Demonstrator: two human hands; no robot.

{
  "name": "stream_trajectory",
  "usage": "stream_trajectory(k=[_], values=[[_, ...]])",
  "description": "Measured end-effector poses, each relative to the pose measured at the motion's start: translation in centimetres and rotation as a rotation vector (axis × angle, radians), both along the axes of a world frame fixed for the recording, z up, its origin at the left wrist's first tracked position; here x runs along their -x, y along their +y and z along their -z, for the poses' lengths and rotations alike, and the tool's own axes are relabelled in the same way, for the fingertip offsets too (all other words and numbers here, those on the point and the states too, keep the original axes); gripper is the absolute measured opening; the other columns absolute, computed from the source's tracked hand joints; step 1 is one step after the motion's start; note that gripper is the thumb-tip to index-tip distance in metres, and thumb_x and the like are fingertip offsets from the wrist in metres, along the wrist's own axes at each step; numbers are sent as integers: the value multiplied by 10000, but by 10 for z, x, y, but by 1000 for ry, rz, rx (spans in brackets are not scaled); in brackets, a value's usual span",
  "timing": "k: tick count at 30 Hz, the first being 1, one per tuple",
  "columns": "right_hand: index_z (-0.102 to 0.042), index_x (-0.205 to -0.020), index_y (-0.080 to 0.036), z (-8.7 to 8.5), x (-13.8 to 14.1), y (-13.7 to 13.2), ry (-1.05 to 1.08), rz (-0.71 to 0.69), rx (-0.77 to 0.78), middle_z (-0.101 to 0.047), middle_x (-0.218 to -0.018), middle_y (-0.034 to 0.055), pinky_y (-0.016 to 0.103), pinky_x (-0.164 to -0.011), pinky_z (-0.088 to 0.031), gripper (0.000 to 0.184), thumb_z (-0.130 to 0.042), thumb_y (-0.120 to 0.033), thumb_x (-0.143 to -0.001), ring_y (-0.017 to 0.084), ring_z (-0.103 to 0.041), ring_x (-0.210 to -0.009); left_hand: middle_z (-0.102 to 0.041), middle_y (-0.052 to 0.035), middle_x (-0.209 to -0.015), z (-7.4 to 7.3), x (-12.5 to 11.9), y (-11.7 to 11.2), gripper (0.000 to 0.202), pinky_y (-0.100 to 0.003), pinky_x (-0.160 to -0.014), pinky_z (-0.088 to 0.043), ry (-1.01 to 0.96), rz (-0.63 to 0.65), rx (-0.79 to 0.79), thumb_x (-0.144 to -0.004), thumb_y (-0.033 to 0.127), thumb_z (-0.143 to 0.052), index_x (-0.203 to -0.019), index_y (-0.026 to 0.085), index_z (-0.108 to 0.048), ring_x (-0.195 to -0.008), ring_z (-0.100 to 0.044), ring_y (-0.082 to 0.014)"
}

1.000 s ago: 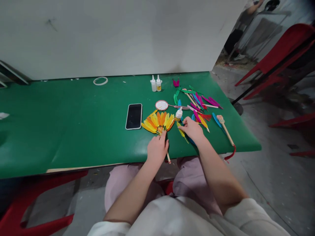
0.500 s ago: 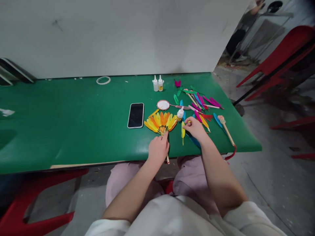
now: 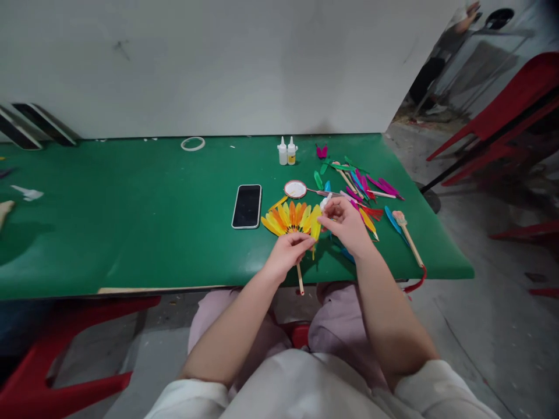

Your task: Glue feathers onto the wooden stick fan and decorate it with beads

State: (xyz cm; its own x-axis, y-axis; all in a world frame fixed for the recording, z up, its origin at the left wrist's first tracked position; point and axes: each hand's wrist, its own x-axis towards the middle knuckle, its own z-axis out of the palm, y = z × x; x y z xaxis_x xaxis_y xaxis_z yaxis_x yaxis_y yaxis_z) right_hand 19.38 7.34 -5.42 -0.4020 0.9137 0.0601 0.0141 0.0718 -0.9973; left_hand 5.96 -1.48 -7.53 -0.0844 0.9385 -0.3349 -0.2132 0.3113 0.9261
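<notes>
A fan of yellow and orange feathers [image 3: 286, 216] lies spread near the table's front edge, its wooden handle [image 3: 300, 280] pointing at me. To the right of the fan, a loose yellow feather [image 3: 315, 224] is upright between my hands. My right hand [image 3: 347, 226] pinches it at its right side. Thumb and fingers of my left hand [image 3: 290, 250] close on its lower part, in front of the fan's base, which they partly hide. Behind my right hand shows the white nozzle of a glue bottle [image 3: 325, 201], its body mostly covered.
A phone [image 3: 247, 206] lies left of the fan. Behind are a small round white dish-like piece [image 3: 296, 189] and two glue bottles [image 3: 287, 152]. Coloured feathers [image 3: 360, 183] and a tasselled wooden stick [image 3: 408, 238] lie right on the green table [image 3: 131, 221]. A person [image 3: 445, 49] is at the far right.
My right hand has brought the yellow feather left to the fan's right edge. My left hand has left the fan's handle and closed on the feather's lower part. The view has shifted slightly.
</notes>
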Motion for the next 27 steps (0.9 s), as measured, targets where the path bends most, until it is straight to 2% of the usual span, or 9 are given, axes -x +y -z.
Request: stream_trajectory(k=[3,5,9,12,16,19,21,24,27], values=[[-513,-877,-220,11,-3,15,-92,177,-94,-580,-823,8,295,-597,-501,288,-639,-376,-670,169,-580,-776,-460,60,-500,-9,15,11,271,-164,-371,-205,-24,-101,-43,-650,386,-685,-712,138,-596,-389,-336,-20],[-550,-951,-202,23,-5,28,-276,296,-240,-606,-985,65,341,-704,-494,336,-639,-383,-682,213,-572,-928,-549,30,-582,-17,29,22,245,-154,-356,-227,-52,-199,-119,-663,357,-675,-721,137,-586,-393,-381,-17],[-604,-919,-169,47,-2,50,-613,214,-504,-624,-1059,121,461,-939,-369,338,-685,-366,-656,284,-510,-1084,-646,-10,-727,-25,53,48,215,-130,-372,-311,-81,-327,-260,-697,328,-651,-781,146,-572,-462,-497,-30],[-601,-790,-172,51,-2,58,-624,190,-485,-651,-943,118,482,-911,-384,243,-656,-384,-686,289,-555,-995,-666,-12,-723,-17,64,59,239,-118,-375,-349,-120,-402,-232,-678,308,-670,-805,154,-539,-487,-548,-44],[-535,-1029,-216,12,-5,60,-234,416,-351,-638,-927,74,408,-720,-484,356,-540,-467,-777,220,-608,-822,-664,3,-698,-8,78,56,222,-111,-401,-407,-132,-528,-286,-692,270,-658,-841,153,-543,-491,-576,-44],[-504,-1140,-278,-31,2,55,44,327,-351,-618,-843,30,314,-553,-484,391,-499,-487,-810,161,-602,-669,-665,5,-733,-14,81,46,222,-121,-409,-443,-20,-617,-457,-743,301,-629,-904,164,-563,-512,-603,-55],[-582,-1089,-265,-49,9,49,75,286,-393,-606,-776,22,250,-429,-420,358,-484,-483,-823,119,-552,-551,-658,8,-732,-21,76,37,241,-136,-400,-461,118,-689,-566,-790,318,-587,-986,179,-564,-522,-621,-73],[-645,-974,-247,-52,14,41,136,293,-329,-579,-688,-5,198,-312,-282,286,-548,-447,-794,58,-420,-408,-663,-2,-724,-25,62,24,210,-147,-455,-508,407,-716,-731,-874,273,-476,-1013,170,-595,-566,-642,-80],[-626,-770,-220,-43,9,39,357,318,-184,-445,-507,-65,181,-272,-199,198,-667,-399,-697,41,-296,-345,-691,-40,-942,-23,45,14,246,-206,-670,-573,783,-513,-978,-856,142,-495,-1077,174,-599,-766,-671,-102]])
